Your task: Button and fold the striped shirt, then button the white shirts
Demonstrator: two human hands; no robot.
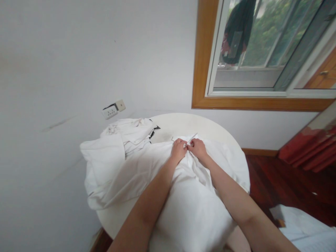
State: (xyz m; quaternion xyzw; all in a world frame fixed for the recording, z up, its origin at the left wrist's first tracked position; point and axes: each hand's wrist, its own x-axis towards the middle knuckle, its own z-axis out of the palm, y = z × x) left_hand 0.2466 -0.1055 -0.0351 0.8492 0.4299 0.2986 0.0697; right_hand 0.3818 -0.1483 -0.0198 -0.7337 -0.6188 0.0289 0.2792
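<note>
A large white cloth [194, 199] spreads over the round white table [183, 120] and hangs down toward me, wrinkled below my hands. My left hand [179, 148] and my right hand [198, 148] meet at its far edge, fingertips nearly touching. Both are closed in a pinch on the fabric. A thin pale cord [193, 135] sticks up between them, leaning right; whether the fingers also grip it I cannot tell. Exactly what lies between the fingertips is too small to make out.
Bunched white fabric [112, 140] with black marks is heaped at the table's left, against the wall. Above it is a wall socket [110, 111]. A wood-framed window [201, 101] is at the upper right, a red curtain [312, 148] beyond, and white sheets [301, 224] lie lower right.
</note>
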